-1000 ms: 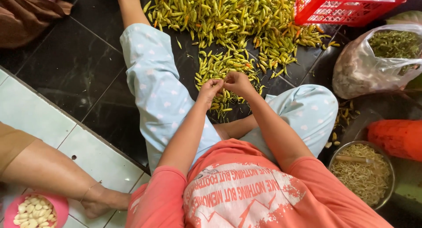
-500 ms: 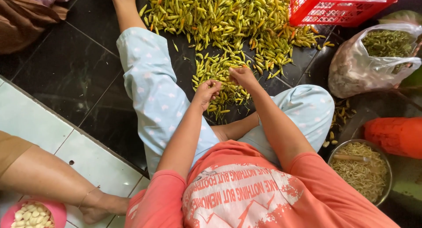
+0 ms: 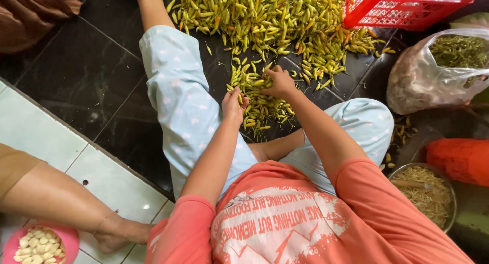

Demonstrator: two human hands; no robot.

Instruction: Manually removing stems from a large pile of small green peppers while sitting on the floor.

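Note:
A big heap of small yellow-green chili peppers (image 3: 275, 19) lies on the dark floor tiles between my legs in pale blue trousers. My left hand (image 3: 233, 104) is closed around a chili pepper at the near edge of the heap. My right hand (image 3: 277, 81) rests palm down on the peppers a little further out, fingers curled into them. Whether it grips one cannot be told.
A red plastic crate (image 3: 407, 7) stands at the top right. A clear plastic bag of green stems (image 3: 438, 70) lies beside it. A metal bowl of pale stems (image 3: 425, 192) sits at right next to an orange object (image 3: 461, 159). Another person's leg (image 3: 61, 203) and a pink bowl of garlic cloves (image 3: 38, 243) are at bottom left.
Both hands have moved away from my body and down onto the chili heap. My right hand reached further out than my left.

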